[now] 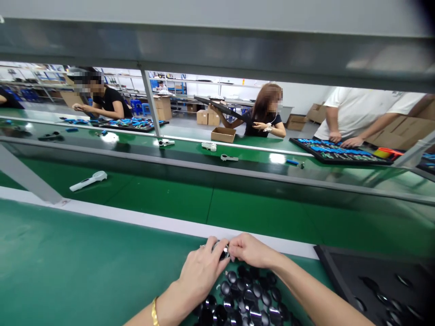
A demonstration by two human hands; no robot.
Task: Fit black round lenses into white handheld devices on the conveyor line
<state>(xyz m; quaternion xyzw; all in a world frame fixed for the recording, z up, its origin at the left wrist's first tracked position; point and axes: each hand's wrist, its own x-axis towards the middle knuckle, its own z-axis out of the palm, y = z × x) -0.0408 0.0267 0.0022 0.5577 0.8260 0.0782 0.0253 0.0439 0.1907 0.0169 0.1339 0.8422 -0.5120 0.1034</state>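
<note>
My left hand (202,267), a gold bracelet at its wrist, curls its fingers around a small round black part with a shiny rim (223,256). At the right edge of that part, my right hand (250,250) is closed in a pinch; whatever lies between its fingertips is hidden. Just below both hands, a pile of glossy black round pieces (251,294) is spread on the green work surface (84,267).
A black tray (331,271) with several dark pieces sits at right. Beyond the white ledge (136,216), a green conveyor belt carries a white handled part (89,181). Grey shelf beams cross overhead. Co-workers sit or stand opposite, near trays of blue parts (340,151).
</note>
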